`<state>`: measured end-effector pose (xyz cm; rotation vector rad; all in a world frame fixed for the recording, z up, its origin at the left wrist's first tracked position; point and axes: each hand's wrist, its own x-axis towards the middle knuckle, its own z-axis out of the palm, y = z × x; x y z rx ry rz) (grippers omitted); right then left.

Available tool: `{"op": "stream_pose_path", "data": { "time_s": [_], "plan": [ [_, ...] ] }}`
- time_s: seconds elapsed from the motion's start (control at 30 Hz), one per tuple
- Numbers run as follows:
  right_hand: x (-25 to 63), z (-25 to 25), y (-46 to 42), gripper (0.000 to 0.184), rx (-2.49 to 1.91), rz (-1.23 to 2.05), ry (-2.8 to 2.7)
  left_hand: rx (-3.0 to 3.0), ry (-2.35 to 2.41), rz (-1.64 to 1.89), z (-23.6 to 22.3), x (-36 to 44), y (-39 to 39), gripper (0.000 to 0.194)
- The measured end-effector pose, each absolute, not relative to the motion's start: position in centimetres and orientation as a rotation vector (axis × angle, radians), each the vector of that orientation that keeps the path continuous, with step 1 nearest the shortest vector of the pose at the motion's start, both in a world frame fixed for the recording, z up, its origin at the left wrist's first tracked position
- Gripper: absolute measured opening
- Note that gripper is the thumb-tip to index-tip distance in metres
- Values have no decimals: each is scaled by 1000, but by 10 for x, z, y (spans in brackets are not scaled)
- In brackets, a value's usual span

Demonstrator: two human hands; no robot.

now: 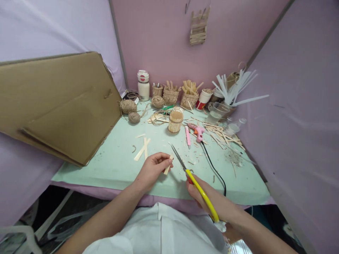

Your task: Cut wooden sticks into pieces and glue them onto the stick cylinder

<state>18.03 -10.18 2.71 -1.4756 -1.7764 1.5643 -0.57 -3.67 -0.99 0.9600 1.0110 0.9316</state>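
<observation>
My left hand (pixel 156 165) pinches a short, flat wooden strip (pixel 167 170) between thumb and fingers, above the front of the table. In my right hand (pixel 202 192) is a pair of scissors (pixel 201 192) with long yellow handles and a bit of red near the grip. Their narrow blades point away from me, just right of the strip and apart from it. Two pale wooden strips (pixel 145 146) lie crossed on the table beyond my left hand. A small wooden bucket (pixel 175 122) with bands around it stands farther back.
A pink glue gun (pixel 198 131) trails a black cord toward the front edge, beside a pink cutter (pixel 188 137). Thin sticks (pixel 225 134) lie scattered at right. Twine balls (pixel 128 106) and stick-filled baskets (pixel 171 95) line the back. Large cardboard (pixel 63 102) leans at left.
</observation>
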Motion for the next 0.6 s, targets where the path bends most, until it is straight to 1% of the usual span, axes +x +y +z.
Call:
{"op": "stream_pose_path", "data": {
  "time_s": [0.37,0.6],
  "plan": [
    [174,23,-104,45,-1504,1602,-1822,1001,999,944,-11,-2,-39,22],
    [170,24,-105,48,-1540,1564,-1781,976,992,949,-13,1,-42,22]
  ]
}}
